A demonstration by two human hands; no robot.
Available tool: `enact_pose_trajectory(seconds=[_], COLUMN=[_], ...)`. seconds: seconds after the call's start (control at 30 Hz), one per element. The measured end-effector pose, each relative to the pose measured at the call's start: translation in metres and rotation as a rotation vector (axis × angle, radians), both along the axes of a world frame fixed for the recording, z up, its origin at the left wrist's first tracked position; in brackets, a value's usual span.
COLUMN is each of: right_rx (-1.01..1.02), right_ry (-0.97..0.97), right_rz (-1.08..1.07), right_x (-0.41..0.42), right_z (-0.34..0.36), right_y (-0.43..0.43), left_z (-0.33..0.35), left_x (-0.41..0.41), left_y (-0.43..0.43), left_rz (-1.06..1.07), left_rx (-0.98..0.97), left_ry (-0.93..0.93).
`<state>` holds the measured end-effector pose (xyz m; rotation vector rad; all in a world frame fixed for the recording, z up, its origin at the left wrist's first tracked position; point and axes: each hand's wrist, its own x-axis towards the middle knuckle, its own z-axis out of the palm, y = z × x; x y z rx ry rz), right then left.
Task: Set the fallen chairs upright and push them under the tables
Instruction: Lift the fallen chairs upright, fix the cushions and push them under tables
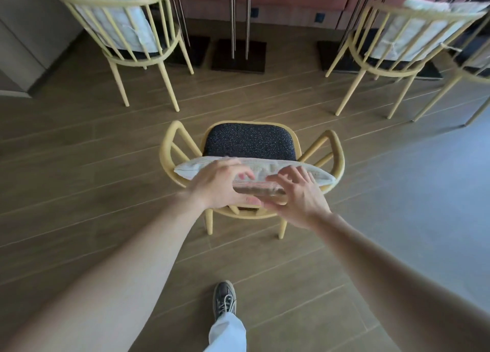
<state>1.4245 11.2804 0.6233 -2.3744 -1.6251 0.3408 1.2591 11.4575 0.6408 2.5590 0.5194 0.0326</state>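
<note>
Yellow spindle-back armchair with dark speckled seat (250,142) stands upright mid-floor, near side, apart from the tables. Pale striped back cushion (267,170) lies along its backrest. Left hand (220,184) and right hand (298,195), both blurred, fingers spread and curled at the cushion and top rail; grip cannot be told. Two matching yellow chairs, far left (127,25) and far right (397,43), stand at dark table bases (238,55).

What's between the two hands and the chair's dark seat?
In the head view, a pale cushion on the backrest lies between both hands and the dark seat.
</note>
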Motion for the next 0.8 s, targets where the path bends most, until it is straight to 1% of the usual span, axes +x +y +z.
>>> enact_pose_trajectory(seconds=[0.1,0.2,0.3,0.4,0.5,0.63,0.8], right_rx=[-0.141,-0.219,-0.337,-0.501,-0.549,-0.509,-0.516], right_ry=[-0.069,-0.115,-0.135,-0.124,-0.071,-0.131,-0.093], right_rz=[0.069,0.128,0.22,0.306,0.29,0.269,0.236], right_x=[-0.001,0.002,0.005,0.008,0.009,0.017,0.039], right_z=[-0.003,-0.003,0.0,-0.003,-0.013,-0.026,-0.025], right_y=[-0.02,-0.012,0.008,0.032,0.049,0.065,0.113], left_z=[-0.011,-0.024,-0.026,-0.026,-0.032,-0.04,-0.04], left_x=[-0.006,-0.007,0.005,0.018,0.022,0.028,0.052], left_y=[-0.022,-0.028,-0.023,-0.011,0.0,0.019,0.067], left_rz=[-0.032,-0.002,-0.02,-0.11,-0.182,-0.193,-0.205], left_rx=[0.074,0.203,0.314,0.297,0.263,0.339,0.352], left_ry=[0.2,0.284,0.425,0.528,0.562,0.531,0.527])
